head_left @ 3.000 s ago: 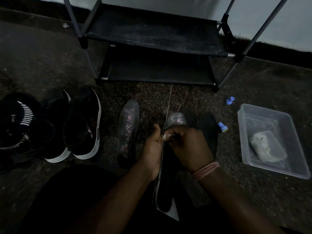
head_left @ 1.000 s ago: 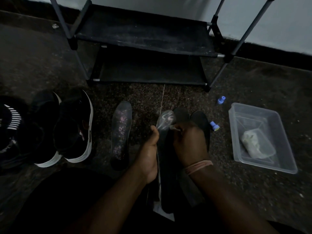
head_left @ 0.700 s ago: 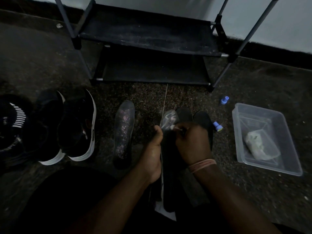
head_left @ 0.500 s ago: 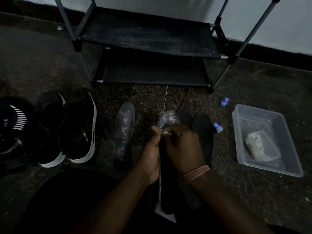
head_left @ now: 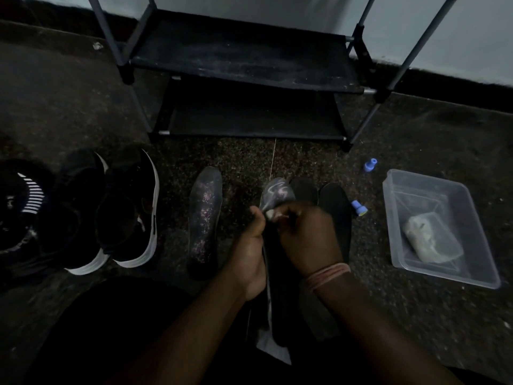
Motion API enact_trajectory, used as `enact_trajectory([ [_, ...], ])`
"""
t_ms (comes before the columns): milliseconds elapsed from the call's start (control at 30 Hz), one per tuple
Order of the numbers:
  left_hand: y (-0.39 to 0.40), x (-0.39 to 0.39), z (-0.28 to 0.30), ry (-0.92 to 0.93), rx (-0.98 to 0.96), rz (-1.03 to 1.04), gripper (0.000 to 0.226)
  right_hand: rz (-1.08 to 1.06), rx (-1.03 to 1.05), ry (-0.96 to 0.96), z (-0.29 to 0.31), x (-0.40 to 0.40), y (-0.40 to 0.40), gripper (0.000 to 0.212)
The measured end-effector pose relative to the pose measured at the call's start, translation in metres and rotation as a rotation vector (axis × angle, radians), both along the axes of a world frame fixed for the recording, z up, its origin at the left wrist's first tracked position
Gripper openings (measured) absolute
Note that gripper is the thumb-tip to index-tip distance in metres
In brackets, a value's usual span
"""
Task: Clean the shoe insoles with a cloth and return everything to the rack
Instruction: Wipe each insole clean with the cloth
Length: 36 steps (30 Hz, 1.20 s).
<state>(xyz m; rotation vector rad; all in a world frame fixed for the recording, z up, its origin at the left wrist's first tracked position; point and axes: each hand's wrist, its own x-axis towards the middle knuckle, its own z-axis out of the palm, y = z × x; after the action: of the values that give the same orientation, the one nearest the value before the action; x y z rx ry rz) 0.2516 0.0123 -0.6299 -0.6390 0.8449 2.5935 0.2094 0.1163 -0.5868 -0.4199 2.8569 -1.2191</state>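
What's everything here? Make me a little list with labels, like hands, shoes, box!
left hand: grips the patterned insole
right hand: pinches a small pale cloth against that insole
other insoles: one patterned and two dark on the floor
shoes: black with white soles, on the floor at left
box: clear, holds a pale wad
rack: shelves bare
blue caps: two, by the box

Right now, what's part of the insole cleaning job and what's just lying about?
Job:
held insole
left hand
right hand
patterned insole
black insoles
sneakers
rack

Lying about:
plastic tub
two blue caps
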Motion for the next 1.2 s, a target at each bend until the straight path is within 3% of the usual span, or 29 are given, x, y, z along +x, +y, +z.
enact_trajectory([
  [167,0.005,0.001,0.002,0.028,0.046,-0.062,0.072,-0.192,0.091,0.146,-0.002,-0.015,0.021,0.009],
  [367,-0.006,-0.003,0.005,0.052,0.145,-0.018,0.057,-0.348,-0.237,-0.031,-0.002,-0.024,0.026,0.006],
  [467,-0.011,-0.002,0.004,0.082,0.212,0.001,0.055,-0.288,-0.438,-0.185,0.003,-0.022,0.023,0.013],
  [567,-0.012,-0.004,0.005,0.075,0.257,0.010,0.063,-0.139,-0.351,-0.176,0.000,-0.018,0.016,0.025],
  [633,-0.011,-0.006,0.002,0.069,0.253,-0.017,0.081,-0.082,-0.281,-0.163,-0.001,-0.014,0.012,0.032],
  [733,-0.011,-0.008,-0.003,0.037,0.236,-0.020,0.091,-0.036,-0.241,-0.155,-0.001,-0.008,0.007,0.024],
  [867,-0.011,-0.012,-0.005,-0.013,0.211,0.067,0.087,0.102,-0.098,-0.061,0.002,0.005,-0.003,0.006],
  [1000,-0.013,-0.012,-0.008,-0.036,0.172,0.131,0.074,0.261,-0.077,-0.035,0.010,0.017,-0.013,0.015],
  [1200,-0.009,-0.009,-0.001,-0.006,0.184,0.123,0.055,0.096,-0.031,0.022,0.008,0.005,-0.001,0.022],
])
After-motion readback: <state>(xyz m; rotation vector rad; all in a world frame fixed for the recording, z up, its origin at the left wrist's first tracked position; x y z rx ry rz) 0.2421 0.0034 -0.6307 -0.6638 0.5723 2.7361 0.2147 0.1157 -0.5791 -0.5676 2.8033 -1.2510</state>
